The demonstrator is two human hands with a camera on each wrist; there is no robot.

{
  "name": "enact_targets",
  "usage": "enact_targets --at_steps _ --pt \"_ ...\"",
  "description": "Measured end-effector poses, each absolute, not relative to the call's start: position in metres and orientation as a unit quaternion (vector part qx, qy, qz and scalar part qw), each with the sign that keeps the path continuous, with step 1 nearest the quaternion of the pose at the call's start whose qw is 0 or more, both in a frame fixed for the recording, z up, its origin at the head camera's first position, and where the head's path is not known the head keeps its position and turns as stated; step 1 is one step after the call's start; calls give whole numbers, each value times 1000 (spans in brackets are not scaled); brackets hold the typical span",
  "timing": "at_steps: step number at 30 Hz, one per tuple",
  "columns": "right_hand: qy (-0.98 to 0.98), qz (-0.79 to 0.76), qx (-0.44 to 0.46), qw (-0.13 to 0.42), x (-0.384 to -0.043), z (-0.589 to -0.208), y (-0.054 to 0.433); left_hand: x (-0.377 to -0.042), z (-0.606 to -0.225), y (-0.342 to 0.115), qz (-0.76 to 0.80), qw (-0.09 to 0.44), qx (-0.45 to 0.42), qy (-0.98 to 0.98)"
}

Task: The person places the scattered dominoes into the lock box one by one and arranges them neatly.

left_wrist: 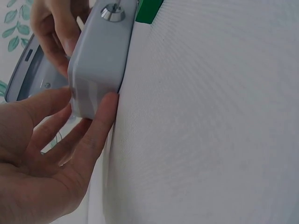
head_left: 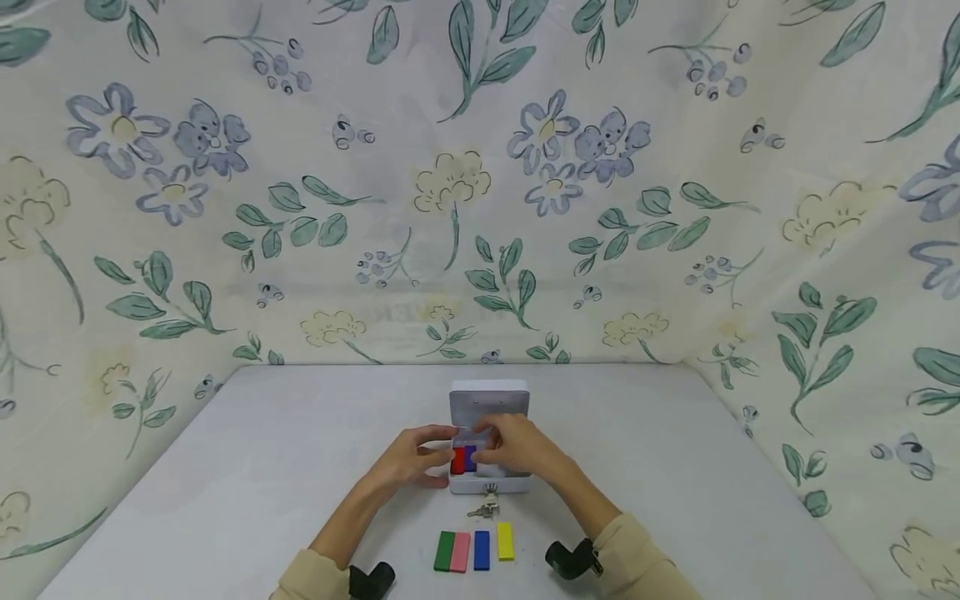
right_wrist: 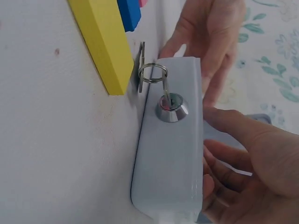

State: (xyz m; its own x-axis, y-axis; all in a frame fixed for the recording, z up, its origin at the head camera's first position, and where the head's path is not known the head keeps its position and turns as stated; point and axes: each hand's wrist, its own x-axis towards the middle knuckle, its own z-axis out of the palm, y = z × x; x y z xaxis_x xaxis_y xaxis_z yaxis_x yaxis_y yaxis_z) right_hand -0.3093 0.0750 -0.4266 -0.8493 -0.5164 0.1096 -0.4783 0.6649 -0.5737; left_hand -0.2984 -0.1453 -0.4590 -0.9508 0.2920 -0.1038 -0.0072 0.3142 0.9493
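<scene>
A small grey metal cash box (head_left: pixel 516 483) stands with its lid (head_left: pixel 489 406) raised at the back. My left hand (head_left: pixel 411 457) holds the box's left end, its fingers spread over the end wall and rim. Inside, at the left, a red block (head_left: pixel 458 461) and a purple block (head_left: pixel 470 458) lie side by side. My right hand (head_left: pixel 517 442) reaches over the box, fingers curled in past the rim and thumb tip right at the purple block. I cannot tell whether it pinches the block. In the right wrist view, a key ring (right_wrist: pixel 153 73) hangs from the key in the front lock (right_wrist: pixel 172 108).
In front of the box lie a green block (head_left: pixel 444 551) and a pink block (head_left: pixel 460 552) touching, then a blue block (head_left: pixel 482 550) and a yellow block (head_left: pixel 505 542) to the right. The white table (head_left: pixel 337 400) ends at a floral cloth (head_left: pixel 450 333).
</scene>
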Motion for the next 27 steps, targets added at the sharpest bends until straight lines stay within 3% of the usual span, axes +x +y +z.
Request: enact_targets --at_steps 15,27 --pt "914 -345 -209 -48 -294 -424 105 -298 -458 -145 575 130 90 803" --pt "926 -363 -105 3 -280 -437 112 -300 -460 -145 575 127 79 804"
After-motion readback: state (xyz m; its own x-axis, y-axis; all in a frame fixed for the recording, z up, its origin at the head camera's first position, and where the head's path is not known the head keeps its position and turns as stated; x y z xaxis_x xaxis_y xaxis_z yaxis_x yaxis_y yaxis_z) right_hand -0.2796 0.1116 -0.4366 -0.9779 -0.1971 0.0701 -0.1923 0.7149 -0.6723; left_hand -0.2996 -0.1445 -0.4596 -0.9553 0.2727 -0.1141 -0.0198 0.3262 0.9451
